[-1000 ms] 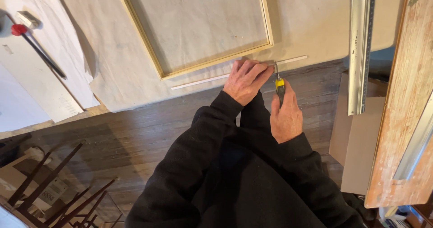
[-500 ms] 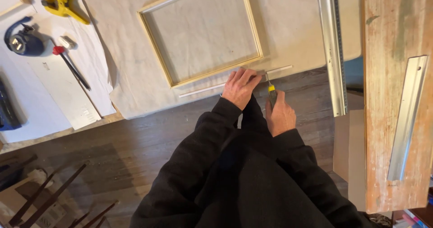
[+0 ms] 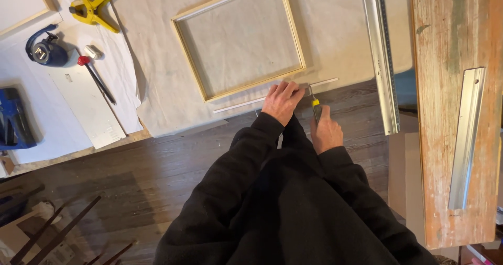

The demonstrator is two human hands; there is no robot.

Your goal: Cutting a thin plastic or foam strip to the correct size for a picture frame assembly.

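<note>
left hand [image 3: 282,100]: palm down, fingers flat, pinning thin white strip [image 3: 272,96] by wooden frame [image 3: 238,40] | right hand [image 3: 326,131]: fist closed round yellow-handled knife [image 3: 315,107], blade at strip

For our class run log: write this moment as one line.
left hand: presses thin white strip | right hand: holds yellow-handled knife at strip | wooden frame: flat on cloth

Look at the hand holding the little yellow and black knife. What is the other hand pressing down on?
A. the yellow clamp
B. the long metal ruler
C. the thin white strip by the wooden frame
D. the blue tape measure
C: the left hand lies flat on the thin white strip beside the wooden frame, while the right hand holds the knife.
</note>
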